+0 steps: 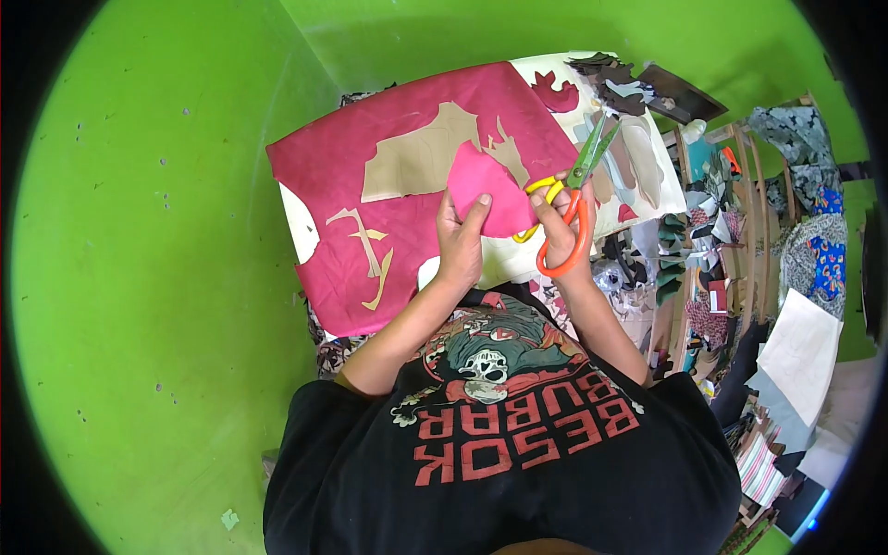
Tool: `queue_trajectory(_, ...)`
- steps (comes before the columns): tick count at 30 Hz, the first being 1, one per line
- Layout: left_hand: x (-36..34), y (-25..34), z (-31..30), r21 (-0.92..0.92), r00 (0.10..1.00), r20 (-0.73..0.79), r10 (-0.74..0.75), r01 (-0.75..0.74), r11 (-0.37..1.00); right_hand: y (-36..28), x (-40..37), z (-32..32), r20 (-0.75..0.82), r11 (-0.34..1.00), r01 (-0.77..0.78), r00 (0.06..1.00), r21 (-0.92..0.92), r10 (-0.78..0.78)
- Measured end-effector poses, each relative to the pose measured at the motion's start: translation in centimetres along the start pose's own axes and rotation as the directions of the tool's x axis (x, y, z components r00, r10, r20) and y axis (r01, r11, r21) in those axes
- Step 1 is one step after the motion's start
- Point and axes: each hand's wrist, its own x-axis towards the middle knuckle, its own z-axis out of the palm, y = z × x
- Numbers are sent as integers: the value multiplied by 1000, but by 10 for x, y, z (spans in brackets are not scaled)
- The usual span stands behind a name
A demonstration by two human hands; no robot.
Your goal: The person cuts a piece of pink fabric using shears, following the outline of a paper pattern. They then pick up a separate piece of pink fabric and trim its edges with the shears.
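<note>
Above the table's front part, my left hand [462, 242] pinches a bright pink cut piece [488, 196] between thumb and fingers. Orange-handled scissors [579, 222] are in my right hand [561, 242], their green blades apart and pointing up and away. Yellow loops [530, 234] show between my right hand and the pink piece; what they belong to is hard to make out. Beneath and beyond my hands, a large dark red sheet [324, 171] covers much of the table, with a tan piece [407, 159] lying on it.
Thin cream and tan scraps [371, 254] lie on the red sheet at the left. Grey and brown cut pieces [640, 162] and dark scraps [606, 69] sit at the table's right. Wooden racks [754, 199] with fabric stand farther right. A green wall [176, 277] is at the left.
</note>
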Motion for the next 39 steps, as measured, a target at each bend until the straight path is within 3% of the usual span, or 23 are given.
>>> queue_trajectory(6, -5, 6, -6, 102, 988, 111, 109, -120, 988, 1, 6, 22, 58, 1000, 11, 998, 7, -11)
queue_trajectory(9, -2, 3, -21, 28, 987, 160, 9, -14, 1000, 3, 2, 29, 65, 999, 4, 998, 38, -6)
queue_trajectory(12, 3, 3, -24, 8, 998, 55, -13, 12, 1000, 12, -1, 29, 65, 999, -10, 998, 37, 8)
queue_trajectory(13, 7, 5, -26, 144, 966, 161, 203, -227, 963, 14, -3, 29, 60, 998, -8, 998, 55, 5)
queue_trajectory(14, 10, 7, -28, 247, 875, 290, 387, -459, 853, 14, -5, 29, 54, 997, -7, 999, 72, 3)
queue_trajectory(20, 15, 6, -54, 240, 917, 323, 235, -319, 917, 9, -17, 13, 27, 994, -114, 993, 3, 113)
queue_trajectory(22, 8, 5, -58, 254, 914, 362, 183, -286, 924, 3, -25, 5, 152, 956, -279, 953, 89, 264)
queue_trajectory(24, -6, 8, -57, 314, 971, 220, -98, 24, 949, 10, -35, -3, 166, 951, -300, 944, 74, 284)
queue_trajectory(27, -14, 13, -38, 351, 977, 160, -141, 77, 933, 19, -43, -4, 215, 941, -330, 916, -74, 338)
queue_trajectory(32, -10, 13, -45, 373, 975, 148, -167, 101, 922, 12, -41, 1, 206, 938, -346, 916, -32, 345)
queue_trajectory(34, -4, 11, -49, 176, 970, 124, -209, 186, 967, 9, -37, 3, 202, 944, -329, 926, 16, 319)
queue_trajectory(39, 5, 15, -49, 261, 987, 130, -90, 53, 964, 28, -38, -1, 179, 940, -337, 923, -58, 342)
